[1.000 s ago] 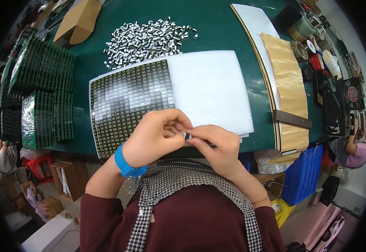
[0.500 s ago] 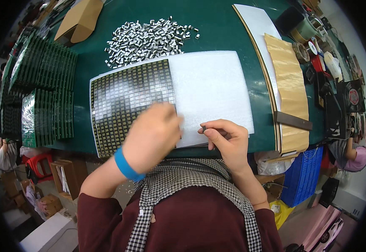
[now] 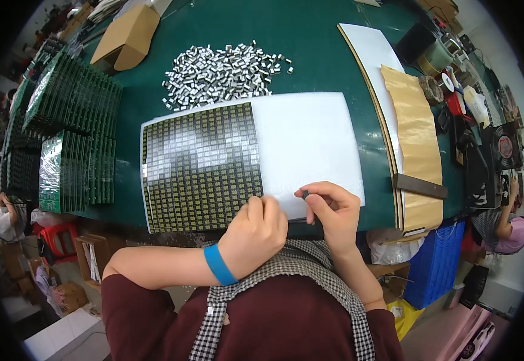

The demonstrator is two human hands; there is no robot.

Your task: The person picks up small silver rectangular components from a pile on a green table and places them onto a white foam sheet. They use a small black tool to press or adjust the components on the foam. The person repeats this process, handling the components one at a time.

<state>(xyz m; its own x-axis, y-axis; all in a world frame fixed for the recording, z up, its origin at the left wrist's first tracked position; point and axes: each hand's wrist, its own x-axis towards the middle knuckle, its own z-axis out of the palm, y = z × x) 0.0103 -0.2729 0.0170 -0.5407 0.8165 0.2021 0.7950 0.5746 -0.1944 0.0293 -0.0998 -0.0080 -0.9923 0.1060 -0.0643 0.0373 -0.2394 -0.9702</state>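
My right hand pinches a small dark block between thumb and forefinger, above the near part of the white foam sheet. Just left of it is my left hand, a blue band round its wrist. Its fingers are curled together and slightly blurred; whatever their tips hold is hidden. Beside and partly under that hand lies a dark sheet of small labels, marked in yellow in a tight grid, on the foam's left half. Beyond the foam spreads a heap of small silver, white and black block-shaped parts.
Stacked green circuit boards stand at the left. An open cardboard box sits at the far left. On the right are brown paper, a dark bar and tape rolls. A blue crate stands below the table edge.
My left hand has come off the label sheet, moving right and nearer to me, toward my right hand. My right hand still pinches the block. The whole view has shifted slightly.
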